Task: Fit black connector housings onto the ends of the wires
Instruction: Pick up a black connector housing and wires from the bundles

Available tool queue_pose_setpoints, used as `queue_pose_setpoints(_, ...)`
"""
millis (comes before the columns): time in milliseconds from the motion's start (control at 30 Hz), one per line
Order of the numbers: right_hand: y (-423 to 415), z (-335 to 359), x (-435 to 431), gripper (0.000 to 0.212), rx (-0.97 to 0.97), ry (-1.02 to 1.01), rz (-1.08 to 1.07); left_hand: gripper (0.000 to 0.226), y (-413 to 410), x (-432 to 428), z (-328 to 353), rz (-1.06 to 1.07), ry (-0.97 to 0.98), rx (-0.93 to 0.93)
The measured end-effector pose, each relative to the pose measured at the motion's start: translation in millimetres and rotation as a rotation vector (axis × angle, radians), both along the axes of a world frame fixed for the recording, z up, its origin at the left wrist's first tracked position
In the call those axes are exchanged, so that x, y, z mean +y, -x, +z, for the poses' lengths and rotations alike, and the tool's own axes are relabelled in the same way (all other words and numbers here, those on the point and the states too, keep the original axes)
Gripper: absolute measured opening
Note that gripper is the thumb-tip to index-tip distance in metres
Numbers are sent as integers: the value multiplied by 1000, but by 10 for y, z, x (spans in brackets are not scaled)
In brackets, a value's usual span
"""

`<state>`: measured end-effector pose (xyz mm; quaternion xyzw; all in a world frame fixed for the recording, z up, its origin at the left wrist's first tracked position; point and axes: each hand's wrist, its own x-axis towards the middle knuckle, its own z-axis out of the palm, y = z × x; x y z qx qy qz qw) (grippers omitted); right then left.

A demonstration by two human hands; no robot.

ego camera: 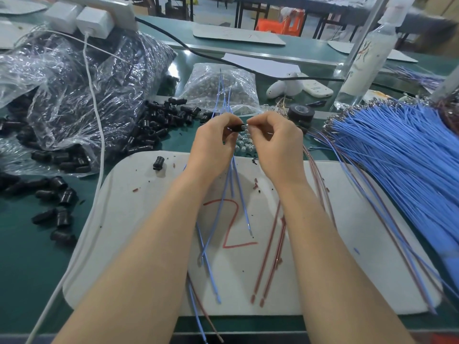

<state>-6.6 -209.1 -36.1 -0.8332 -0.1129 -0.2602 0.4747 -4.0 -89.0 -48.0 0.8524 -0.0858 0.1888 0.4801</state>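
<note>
A black connector housing (237, 127) is held in the air just above the far edge of the white mat (347, 219), between both hands. The left hand (213, 142) grips it, with the fingers (223, 121) curled round its left part. The right hand (275, 145) meets it from the other side. Its thumb and forefinger are closed in a tight pinch on a small shiny piece (245, 125) at the housing's right end, and the other fingers are folded loosely. What that piece is cannot be told.

A few blue wires (224, 95) run through the left hand, rising above it and hanging down below it onto the mat. More blue strands and several red-brown wires (270, 244) lie on the mat, beside a red "2" (231, 222) drawn on it. One loose housing (158, 163) rests near the mat's far left corner.

To the left, a heap of black housings (159, 120) spills from a crumpled plastic bag (74, 83) onto the green surface (24, 256), and a white cable (96, 125) runs across them. Beyond the hands sits a clear bag of small parts (236, 88), with a black tape roll (300, 111) to its right. A thick bundle of blue wires (397, 150) fans out on the right.
</note>
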Motion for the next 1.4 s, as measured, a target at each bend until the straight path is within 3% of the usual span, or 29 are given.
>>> queue_pose_setpoints(267, -13, 22, -67, 11, 59, -19, 14, 29, 28, -15, 19, -33, -153, -61)
queue_pose_setpoints(533, -66, -8, -114, 8, 174, -288, 46, 17, 20, 6, -8, 43, -172, -3)
queue_pose_setpoints(700, -100, -34, -114, 12, 349, -674, 148, 16, 44, 15, 22, -41, -42, 38)
queue_pose_setpoints(1400, -108, -86, -52, 14, 419, -815, 178, 14, 68, -36, 54, -8, -50, -46)
